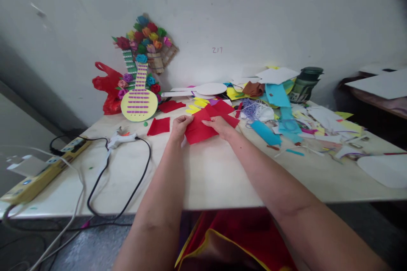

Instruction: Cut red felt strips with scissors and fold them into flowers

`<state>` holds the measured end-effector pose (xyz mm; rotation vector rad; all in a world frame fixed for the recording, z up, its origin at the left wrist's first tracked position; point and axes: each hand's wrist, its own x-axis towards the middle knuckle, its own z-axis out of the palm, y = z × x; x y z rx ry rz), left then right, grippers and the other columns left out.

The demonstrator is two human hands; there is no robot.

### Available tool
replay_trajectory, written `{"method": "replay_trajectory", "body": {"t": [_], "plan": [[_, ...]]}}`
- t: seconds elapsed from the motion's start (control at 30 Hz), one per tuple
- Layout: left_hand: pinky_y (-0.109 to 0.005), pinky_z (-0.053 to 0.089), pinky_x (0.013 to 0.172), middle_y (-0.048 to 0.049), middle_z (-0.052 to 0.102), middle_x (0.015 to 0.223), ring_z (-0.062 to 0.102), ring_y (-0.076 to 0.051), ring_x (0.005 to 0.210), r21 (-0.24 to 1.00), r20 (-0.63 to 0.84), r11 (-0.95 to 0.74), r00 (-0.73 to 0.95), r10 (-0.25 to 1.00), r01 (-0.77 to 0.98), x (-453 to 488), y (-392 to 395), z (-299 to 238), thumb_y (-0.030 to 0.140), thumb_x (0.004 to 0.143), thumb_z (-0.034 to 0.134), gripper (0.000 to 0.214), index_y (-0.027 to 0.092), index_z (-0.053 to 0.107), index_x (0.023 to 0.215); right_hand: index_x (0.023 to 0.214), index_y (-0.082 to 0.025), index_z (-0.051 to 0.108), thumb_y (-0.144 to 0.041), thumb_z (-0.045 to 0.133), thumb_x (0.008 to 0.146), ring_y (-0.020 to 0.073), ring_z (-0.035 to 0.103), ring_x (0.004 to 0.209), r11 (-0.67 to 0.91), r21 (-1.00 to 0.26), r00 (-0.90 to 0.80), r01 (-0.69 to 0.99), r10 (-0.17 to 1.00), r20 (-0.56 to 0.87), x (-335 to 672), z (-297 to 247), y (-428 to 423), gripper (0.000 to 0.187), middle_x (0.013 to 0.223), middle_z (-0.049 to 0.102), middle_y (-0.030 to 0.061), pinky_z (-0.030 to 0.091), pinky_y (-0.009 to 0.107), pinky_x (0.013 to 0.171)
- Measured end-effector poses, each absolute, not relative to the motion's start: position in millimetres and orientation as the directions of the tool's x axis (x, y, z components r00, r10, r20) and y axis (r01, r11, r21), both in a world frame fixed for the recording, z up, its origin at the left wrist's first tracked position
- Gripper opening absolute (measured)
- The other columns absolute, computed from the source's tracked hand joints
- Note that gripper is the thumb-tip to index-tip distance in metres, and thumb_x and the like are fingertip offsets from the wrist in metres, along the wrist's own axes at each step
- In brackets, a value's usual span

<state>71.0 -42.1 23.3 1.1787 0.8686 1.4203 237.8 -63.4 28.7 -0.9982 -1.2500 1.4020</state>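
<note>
A piece of red crepe paper [200, 130] is held over the middle of the table, between my two hands. My left hand [182, 127] pinches its left edge, thumb on top. On the right side, my right hand [219, 126] grips the same paper with the thumb lying over it. More red paper [224, 108] lies just behind, partly hidden by the held piece. Yellow petal-shaped paper pieces [197, 105] are beyond my left hand. Two other red pieces rest to the left, a curled one [160, 126] and a flatter one [171, 106].
A glue gun [122, 139] with its black cord lies left, near a yellow power strip [47, 173]. Paper-flower lutes [139, 106] and a red bag [108, 87] stand at the back left. Paper scraps [330, 120], blue paper [266, 132] and a green bottle [305, 84] are at right.
</note>
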Motion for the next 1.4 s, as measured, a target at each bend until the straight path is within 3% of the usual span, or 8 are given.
{"method": "replay_trajectory", "body": {"t": [0.3, 0.43, 0.6, 0.87, 1.1, 1.4], "plan": [[-0.021, 0.04, 0.055, -0.0012, 0.061, 0.06, 0.053, -0.011, 0.057, 0.939, 0.231, -0.217, 0.02, 0.973, -0.267, 72.1, -44.0, 23.0, 0.029, 0.055, 0.073, 0.018, 0.014, 0.062, 0.059, 0.061, -0.016, 0.056, -0.043, 0.066, 0.063, 0.0103, 0.05, 0.052, 0.214, -0.976, -0.124, -0.032, 0.968, 0.217, 234.8, 25.2, -62.7, 0.029, 0.052, 0.054, -0.0042, 0.037, 0.022, 0.05], [-0.021, 0.039, 0.054, -0.0009, 0.06, 0.058, 0.052, -0.01, 0.055, 0.94, 0.212, -0.197, 0.023, 0.977, -0.28, 72.2, -43.4, 22.2, 0.027, 0.055, 0.072, 0.017, 0.014, 0.062, 0.059, 0.068, -0.016, 0.062, -0.041, 0.065, 0.063, 0.0143, 0.056, 0.061, 0.23, -0.973, -0.1, -0.009, 0.968, 0.23, 233.5, 22.3, -58.8, 0.025, 0.059, 0.06, -0.0018, 0.042, 0.026, 0.056], [-0.021, 0.037, 0.05, 0.0001, 0.058, 0.053, 0.049, -0.009, 0.05, 0.942, 0.165, -0.154, 0.009, 0.986, -0.299, 72.8, -44.7, 23.4, 0.027, 0.053, 0.072, 0.019, 0.014, 0.06, 0.057, 0.083, -0.016, 0.068, -0.036, 0.066, 0.062, 0.0175, 0.061, 0.076, 0.224, -0.969, -0.121, -0.102, 0.964, 0.236, 231.4, 21.3, -57.3, 0.028, 0.078, 0.068, 0.002, 0.047, 0.03, 0.07], [-0.021, 0.036, 0.048, 0.0015, 0.055, 0.049, 0.048, -0.009, 0.046, 0.934, 0.114, -0.102, 0.015, 0.993, -0.343, 73.3, -46.1, 26.5, 0.027, 0.051, 0.073, 0.02, 0.014, 0.058, 0.056, 0.099, -0.02, 0.067, -0.028, 0.061, 0.068, 0.0177, 0.056, 0.102, 0.333, -0.935, -0.157, -0.119, 0.924, 0.349, 231.2, 22.3, -59.3, 0.033, 0.104, 0.066, 0.0035, 0.04, 0.033, 0.09], [-0.023, 0.04, 0.051, -0.0002, 0.059, 0.053, 0.052, -0.011, 0.05, 0.922, 0.057, -0.036, 0.044, 0.997, -0.385, 75.0, -50.9, 28.8, 0.028, 0.05, 0.075, 0.023, 0.015, 0.056, 0.055, 0.091, -0.022, 0.069, -0.016, 0.052, 0.069, 0.0163, 0.058, 0.1, 0.407, -0.911, -0.173, 0.074, 0.904, 0.39, 234.4, 26.0, -63.2, 0.028, 0.099, 0.068, 0.0009, 0.038, 0.034, 0.095], [-0.023, 0.04, 0.049, 0.0004, 0.056, 0.05, 0.05, -0.01, 0.048, 0.924, 0.04, -0.012, 0.064, 0.997, -0.383, 74.9, -50.0, 28.3, 0.026, 0.05, 0.074, 0.022, 0.015, 0.056, 0.054, 0.086, -0.023, 0.071, -0.012, 0.049, 0.069, 0.0169, 0.061, 0.096, 0.489, -0.853, -0.201, 0.183, 0.868, 0.454, 236.1, 23.1, -58.2, 0.03, 0.093, 0.069, 0.0, 0.042, 0.034, 0.092]]}}
